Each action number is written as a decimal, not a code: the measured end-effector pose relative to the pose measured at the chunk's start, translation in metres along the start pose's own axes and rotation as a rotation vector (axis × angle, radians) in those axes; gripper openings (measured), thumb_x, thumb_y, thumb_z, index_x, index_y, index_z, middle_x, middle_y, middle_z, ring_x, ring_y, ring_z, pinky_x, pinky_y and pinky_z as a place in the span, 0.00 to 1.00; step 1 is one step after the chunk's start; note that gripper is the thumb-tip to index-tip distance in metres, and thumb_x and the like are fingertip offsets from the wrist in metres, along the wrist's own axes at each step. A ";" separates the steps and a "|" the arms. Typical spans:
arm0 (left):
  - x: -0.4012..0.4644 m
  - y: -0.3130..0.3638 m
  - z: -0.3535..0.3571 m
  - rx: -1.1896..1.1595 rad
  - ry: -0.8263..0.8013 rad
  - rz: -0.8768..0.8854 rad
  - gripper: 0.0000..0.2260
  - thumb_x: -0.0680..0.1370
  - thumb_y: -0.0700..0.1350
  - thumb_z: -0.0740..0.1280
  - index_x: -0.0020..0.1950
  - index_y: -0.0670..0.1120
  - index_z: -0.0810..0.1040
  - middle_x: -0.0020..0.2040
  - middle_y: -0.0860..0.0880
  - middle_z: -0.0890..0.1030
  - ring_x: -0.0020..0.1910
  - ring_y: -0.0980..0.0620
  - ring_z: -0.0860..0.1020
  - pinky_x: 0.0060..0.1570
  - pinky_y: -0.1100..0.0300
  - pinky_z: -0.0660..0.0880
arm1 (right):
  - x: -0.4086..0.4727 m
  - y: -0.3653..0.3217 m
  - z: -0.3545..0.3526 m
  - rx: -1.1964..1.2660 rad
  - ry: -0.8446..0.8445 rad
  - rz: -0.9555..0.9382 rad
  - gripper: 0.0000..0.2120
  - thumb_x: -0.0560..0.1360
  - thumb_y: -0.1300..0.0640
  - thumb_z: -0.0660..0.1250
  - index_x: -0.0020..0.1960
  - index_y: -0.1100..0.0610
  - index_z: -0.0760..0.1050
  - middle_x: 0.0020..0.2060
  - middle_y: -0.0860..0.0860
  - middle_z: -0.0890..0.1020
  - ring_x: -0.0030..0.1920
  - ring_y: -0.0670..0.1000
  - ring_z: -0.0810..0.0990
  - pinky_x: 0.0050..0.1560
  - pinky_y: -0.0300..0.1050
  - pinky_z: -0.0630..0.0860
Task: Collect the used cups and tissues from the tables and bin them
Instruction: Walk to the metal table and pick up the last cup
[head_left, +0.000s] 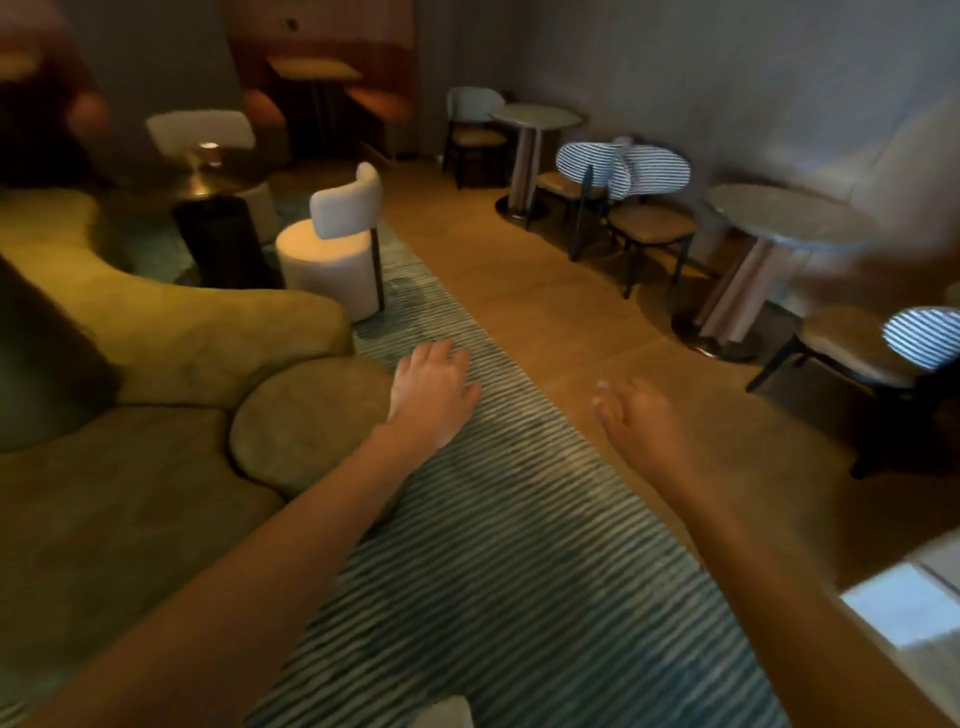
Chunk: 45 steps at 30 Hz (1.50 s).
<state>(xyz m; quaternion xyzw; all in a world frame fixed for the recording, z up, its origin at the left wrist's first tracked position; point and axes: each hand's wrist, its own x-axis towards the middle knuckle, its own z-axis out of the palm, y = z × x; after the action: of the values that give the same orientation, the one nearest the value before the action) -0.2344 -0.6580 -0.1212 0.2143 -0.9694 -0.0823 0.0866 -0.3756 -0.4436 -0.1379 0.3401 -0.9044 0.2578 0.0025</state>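
Far to the left of both hands lies a lumpy olive-green upholstered sofa (156, 322), and one of its rounded cushions sits just left of the left forearm. Beyond the left hand, up and to the left, a round dark metal side table (218, 208) carries a small glowing object, perhaps a cup, too blurred to name. Just right of it, ahead of the left hand, stands a cream round-seated upholstered chair (332, 249) with a curved back.

The left hand (434, 395) reaches forward, palm down, fingers straight and loosely spread, holding nothing, over a green-and-white striped carpet (493, 545) that runs under both arms.

The right hand (636, 421) is held out beside it, a little apart, fingers relaxed and slightly bent, also empty, above the edge where the carpet meets a tan wooden floor (545, 291).

Well ahead of the right hand stands a pale round pedestal table (537, 117), with dark-framed chairs with striped oval backs (623, 169) next to it. Further right of the right hand is a second pale round pedestal table (789, 218) beside another striped-back chair (883, 348). No cups or tissues can be made out on these tabletops; the view is blurred.
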 end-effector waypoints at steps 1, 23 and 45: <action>0.029 -0.006 -0.002 -0.003 0.011 -0.010 0.21 0.81 0.53 0.57 0.71 0.46 0.66 0.72 0.45 0.65 0.71 0.43 0.62 0.68 0.45 0.64 | 0.031 0.005 0.001 -0.007 0.010 -0.020 0.16 0.79 0.54 0.62 0.63 0.60 0.75 0.56 0.59 0.79 0.56 0.60 0.77 0.51 0.47 0.71; 0.614 -0.078 0.102 0.056 -0.133 -0.189 0.22 0.81 0.55 0.57 0.72 0.47 0.66 0.72 0.46 0.66 0.71 0.44 0.64 0.68 0.48 0.65 | 0.654 0.162 0.092 0.019 -0.248 -0.206 0.19 0.81 0.48 0.57 0.68 0.56 0.71 0.64 0.55 0.75 0.66 0.55 0.70 0.63 0.50 0.70; 1.145 -0.351 0.169 -0.005 -0.145 -0.287 0.22 0.81 0.53 0.58 0.72 0.46 0.64 0.73 0.45 0.64 0.72 0.44 0.61 0.69 0.48 0.63 | 1.235 0.101 0.293 0.053 -0.381 -0.230 0.22 0.81 0.50 0.58 0.72 0.57 0.66 0.66 0.56 0.73 0.67 0.57 0.69 0.64 0.49 0.69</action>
<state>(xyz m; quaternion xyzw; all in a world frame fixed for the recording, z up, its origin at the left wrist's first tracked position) -1.1510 -1.4430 -0.2029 0.3439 -0.9324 -0.1115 0.0042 -1.3372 -1.2745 -0.2173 0.4836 -0.8366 0.2106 -0.1479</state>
